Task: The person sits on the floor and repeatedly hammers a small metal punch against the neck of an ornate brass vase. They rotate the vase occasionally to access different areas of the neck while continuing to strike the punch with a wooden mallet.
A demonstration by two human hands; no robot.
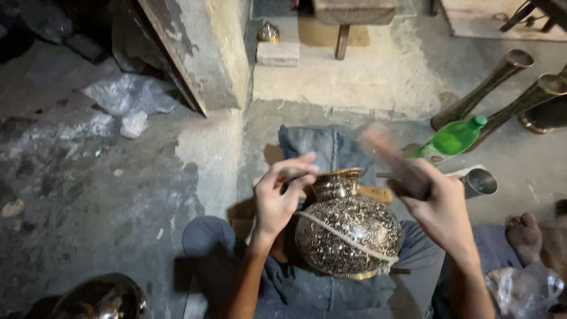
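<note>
here one engraved brass pot (348, 233) rests on the person's lap, a single cord (345, 237) looped across its belly. the left hand (280, 195) pinches a thin tool at the pot's neck, its grip closed on it. the right hand (434, 204) is clenched around one blurred mallet (387, 147). nearby on the floor: two tall brass vases (481, 88), one green bottle (452, 139), one steel cup (479, 182)
</note>
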